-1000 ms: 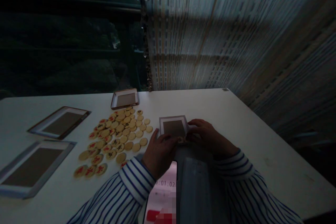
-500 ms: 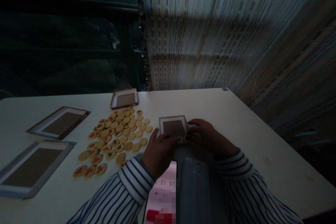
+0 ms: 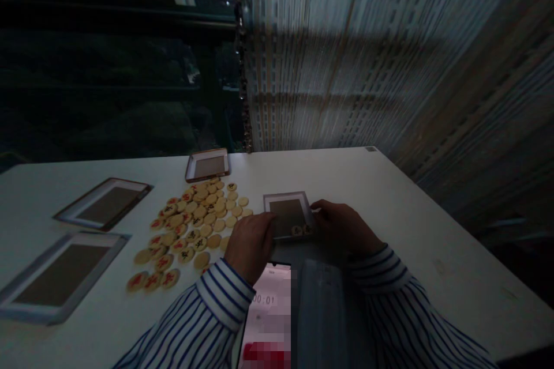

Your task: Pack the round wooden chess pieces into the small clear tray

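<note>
A shallow pale tray (image 3: 281,238) with a brown inside lies in front of me. Two round Chinese chess pieces (image 3: 296,230) with dark characters sit side by side in its near right corner. My left hand (image 3: 249,245) is closed at the tray's left edge, its fingers bent together. At the right edge my right hand (image 3: 346,228) is curled, with fingertips on the rim; part of its grip is hidden. Left of the tray spreads a loose heap of Chinese chess pieces (image 3: 201,213), some with red or black characters, others blank side up.
Three more shallow trays stand on the white table (image 3: 415,277): a brown-rimmed one (image 3: 208,179) at the back, another (image 3: 104,226) at left, and a pale one (image 3: 41,319) nearer. A phone (image 3: 268,323) showing a timer lies below my hands, beside a pale bluish object (image 3: 322,311).
My left hand has drawn back leftward from the tray's near edge, uncovering the two pieces. My right hand has moved off the near right corner to the right edge. The view has shifted slightly.
</note>
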The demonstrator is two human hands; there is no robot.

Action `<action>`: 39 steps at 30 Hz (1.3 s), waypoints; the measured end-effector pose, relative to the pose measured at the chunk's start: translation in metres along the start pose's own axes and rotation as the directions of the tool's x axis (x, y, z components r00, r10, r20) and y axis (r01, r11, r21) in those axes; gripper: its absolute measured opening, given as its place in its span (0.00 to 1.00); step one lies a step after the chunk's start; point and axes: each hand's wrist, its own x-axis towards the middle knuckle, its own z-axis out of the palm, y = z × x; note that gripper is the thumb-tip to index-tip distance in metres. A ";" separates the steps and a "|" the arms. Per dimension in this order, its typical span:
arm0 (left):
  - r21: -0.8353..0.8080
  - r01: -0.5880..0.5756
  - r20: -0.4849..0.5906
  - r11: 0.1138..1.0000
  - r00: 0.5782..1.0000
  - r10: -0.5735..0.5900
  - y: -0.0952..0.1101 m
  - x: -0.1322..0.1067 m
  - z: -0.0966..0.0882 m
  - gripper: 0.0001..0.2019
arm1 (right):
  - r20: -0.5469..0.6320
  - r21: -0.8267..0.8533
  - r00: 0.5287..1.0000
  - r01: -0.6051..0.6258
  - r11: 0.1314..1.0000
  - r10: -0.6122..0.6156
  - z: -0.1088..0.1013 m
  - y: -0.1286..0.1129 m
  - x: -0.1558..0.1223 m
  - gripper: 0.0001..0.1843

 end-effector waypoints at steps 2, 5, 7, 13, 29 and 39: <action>0.001 -0.001 -0.010 1.000 1.000 0.001 -0.001 -0.001 0.001 0.13 | 0.009 0.012 1.000 0.016 1.000 -0.016 0.002 0.000 0.000 0.12; -0.009 -0.008 -0.022 1.000 1.000 0.008 -0.001 -0.001 0.002 0.13 | 0.011 0.023 1.000 0.026 0.999 -0.026 0.003 0.000 0.001 0.12; -0.017 -0.010 -0.021 1.000 1.000 0.010 -0.002 -0.001 0.002 0.13 | 0.018 0.033 1.000 0.026 0.999 -0.026 0.004 0.000 0.001 0.12; -0.032 -0.021 -0.043 0.999 0.999 0.020 -0.002 -0.002 0.002 0.12 | 0.016 0.065 0.999 0.040 0.997 -0.041 0.006 0.002 0.002 0.12; -0.117 -0.005 -0.188 0.993 0.982 -0.017 0.006 0.000 -0.008 0.08 | -0.187 0.007 0.982 0.032 0.999 -0.030 0.007 -0.008 0.004 0.12; -0.149 0.012 -0.213 0.989 0.976 -0.044 -0.006 -0.006 -0.052 0.07 | -0.267 0.046 0.961 0.082 0.996 -0.067 0.005 -0.010 0.004 0.12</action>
